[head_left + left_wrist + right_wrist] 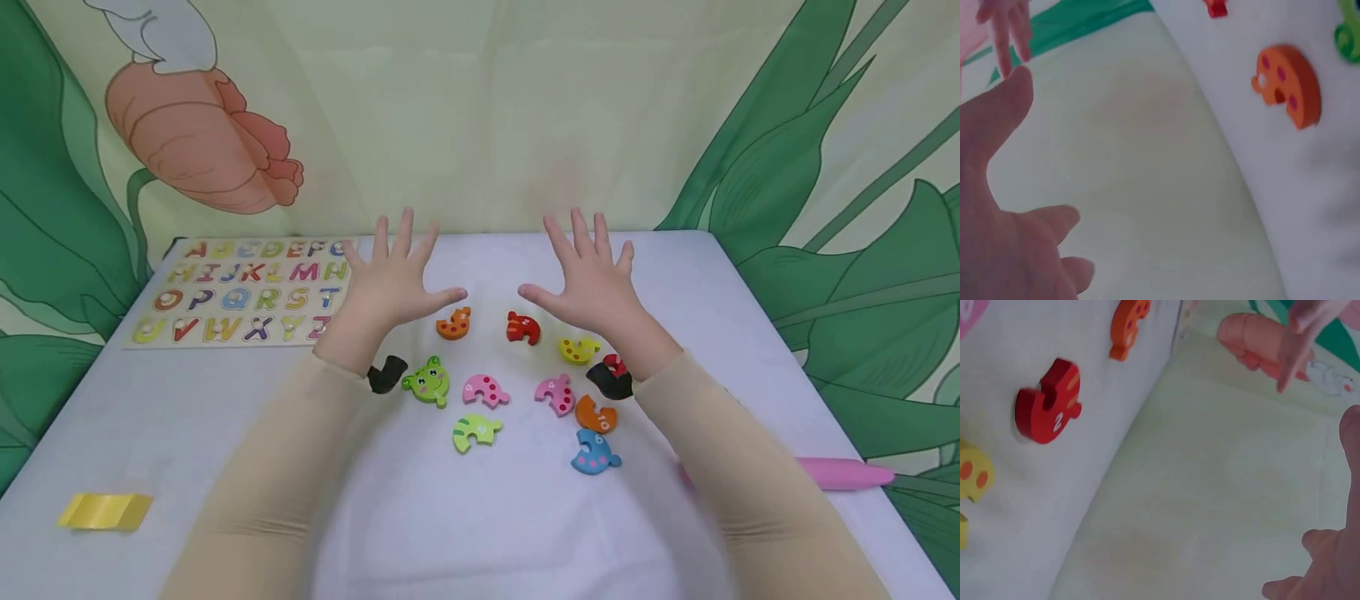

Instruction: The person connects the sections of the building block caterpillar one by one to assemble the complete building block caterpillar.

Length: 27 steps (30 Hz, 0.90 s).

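Both hands are held up over the table with fingers spread and nothing in them. My left hand (388, 287) is near the right edge of the alphabet board (225, 333), above an orange spotted puzzle piece (454, 323). My right hand (594, 283) is closest to a red piece (522, 328) marked 2 and a yellow piece (576, 351). Nearer me lie a green frog-face piece (427, 382), two pink pieces (484, 389), a light green piece (475, 431), another orange piece (596, 415) and a blue piece (595, 454).
Colourful letters fill the board at the back left. A gold strip (105, 512) lies at the front left. On the right, a pink pointed object (843, 473) is partly hidden by the right sleeve. Behind the table's back edge hangs a printed cloth (480, 125).
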Tool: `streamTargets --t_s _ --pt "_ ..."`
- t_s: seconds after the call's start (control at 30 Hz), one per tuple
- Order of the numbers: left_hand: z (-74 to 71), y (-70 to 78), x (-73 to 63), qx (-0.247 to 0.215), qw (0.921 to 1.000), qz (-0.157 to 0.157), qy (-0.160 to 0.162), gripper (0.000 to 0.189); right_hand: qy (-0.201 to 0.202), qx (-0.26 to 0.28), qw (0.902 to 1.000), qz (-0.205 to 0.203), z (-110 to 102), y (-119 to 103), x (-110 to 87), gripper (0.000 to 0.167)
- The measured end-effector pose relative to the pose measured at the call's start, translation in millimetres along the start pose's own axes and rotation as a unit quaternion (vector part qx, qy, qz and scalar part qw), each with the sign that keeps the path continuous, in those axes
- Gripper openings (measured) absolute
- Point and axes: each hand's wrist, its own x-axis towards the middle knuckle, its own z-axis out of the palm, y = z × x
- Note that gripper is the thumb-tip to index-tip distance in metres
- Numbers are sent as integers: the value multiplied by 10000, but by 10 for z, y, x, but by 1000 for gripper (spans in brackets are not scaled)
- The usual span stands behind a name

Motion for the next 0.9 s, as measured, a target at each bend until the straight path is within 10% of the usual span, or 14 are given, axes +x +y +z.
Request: streamTargets --t_s 0.2,0.5,0.9 --pt "229 -43 -355 -442 9965 181 -683 90 -95 741 9969 -245 105 -18 -452 95" --pt "478 -118 -543 -1463 9786 377 -1401 65 -269 1820 9825 -280 282 122 -1003 91" --pt "854 -294 -642 -2324 9572 -12 -1725 40 -1012 2957 9487 -473 361 440 -1166 88"
